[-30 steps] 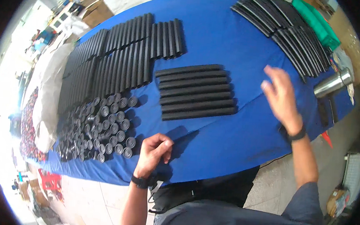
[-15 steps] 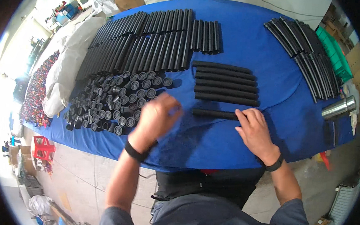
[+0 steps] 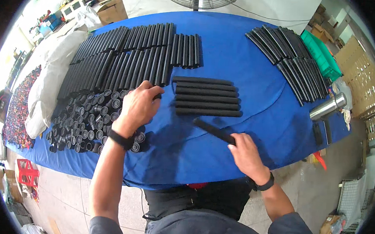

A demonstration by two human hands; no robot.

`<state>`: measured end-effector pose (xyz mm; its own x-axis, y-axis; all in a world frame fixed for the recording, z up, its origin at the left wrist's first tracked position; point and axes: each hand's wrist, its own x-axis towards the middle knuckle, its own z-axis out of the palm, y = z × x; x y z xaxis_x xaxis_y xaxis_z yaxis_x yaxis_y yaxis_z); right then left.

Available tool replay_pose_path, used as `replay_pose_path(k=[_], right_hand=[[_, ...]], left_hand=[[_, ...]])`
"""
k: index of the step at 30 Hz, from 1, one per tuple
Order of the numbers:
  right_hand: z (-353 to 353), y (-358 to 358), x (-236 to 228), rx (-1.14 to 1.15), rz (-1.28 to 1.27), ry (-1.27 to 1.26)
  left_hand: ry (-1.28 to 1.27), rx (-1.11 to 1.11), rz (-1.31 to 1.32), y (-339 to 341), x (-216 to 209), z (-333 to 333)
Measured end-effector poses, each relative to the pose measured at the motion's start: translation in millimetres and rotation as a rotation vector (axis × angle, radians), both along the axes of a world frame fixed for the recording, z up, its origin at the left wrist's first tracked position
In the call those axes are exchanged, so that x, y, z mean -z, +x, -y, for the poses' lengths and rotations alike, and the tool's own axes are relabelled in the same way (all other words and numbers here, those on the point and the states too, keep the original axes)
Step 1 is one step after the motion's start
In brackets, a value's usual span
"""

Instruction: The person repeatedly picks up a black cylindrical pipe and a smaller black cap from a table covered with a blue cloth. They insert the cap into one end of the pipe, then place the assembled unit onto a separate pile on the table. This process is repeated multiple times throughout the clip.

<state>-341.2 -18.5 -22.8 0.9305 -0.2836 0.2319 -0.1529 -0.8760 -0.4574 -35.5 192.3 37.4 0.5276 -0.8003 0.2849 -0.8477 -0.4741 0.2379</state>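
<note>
My right hand (image 3: 249, 154) is closed around the right end of a black foam tube (image 3: 213, 130), which slants with its free end up toward the left. Over the far right side of a heap of round black caps (image 3: 86, 126), my left hand (image 3: 140, 104) is closed in a pinch. A small black cap (image 3: 157, 96) shows at its fingertips, partly hidden by them. Between the hands and farther off, several black foam tubes (image 3: 208, 99) lie side by side in a stack of rows on the blue cloth.
Rows of shiny black tubes (image 3: 135, 64) cover the far left of the blue-clothed table (image 3: 226, 42). More long black tubes (image 3: 291, 63) lie at the far right, beside a green crate (image 3: 322, 56) and a metal cylinder (image 3: 328, 107). A white sack (image 3: 54, 83) borders the left.
My left hand has reached to the far right edge of the caps and now pinches one. My right hand has taken up the foam tube, which is now tilted. The whole view has shifted.
</note>
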Motion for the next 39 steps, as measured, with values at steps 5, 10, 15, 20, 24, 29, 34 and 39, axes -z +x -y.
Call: replay_pose_path(k=[5,10,15,20,24,29,34,39], right_hand=[[20,-27,-15,0.28,0.045,0.412],[28,-35,6,0.248,0.026,0.494],[11,-35,-4,0.135,-0.061,0.494],[1,-22,-15,0.03,0.005,0.332],[-8,-20,-6,0.148,0.033,0.516],[1,-23,-1,0.154,-0.042,0.595],[7,-14,-15,0.064,-0.105,0.682],[8,-23,-6,0.115,-0.142,0.696]], left_hand=[[-0.645,0.246,-1.638,-68,-2,23],[-0.433,0.383,-1.846,-111,59,72],[-0.333,0.749,-2.079,-100,83,82],[-0.365,0.893,-2.206,-93,97,76],[-0.37,0.906,-2.226,-90,99,75],[-0.343,0.942,-2.179,-87,95,74],[-0.41,1.073,-2.204,-86,99,75],[-0.396,1.022,-2.173,-87,96,73]])
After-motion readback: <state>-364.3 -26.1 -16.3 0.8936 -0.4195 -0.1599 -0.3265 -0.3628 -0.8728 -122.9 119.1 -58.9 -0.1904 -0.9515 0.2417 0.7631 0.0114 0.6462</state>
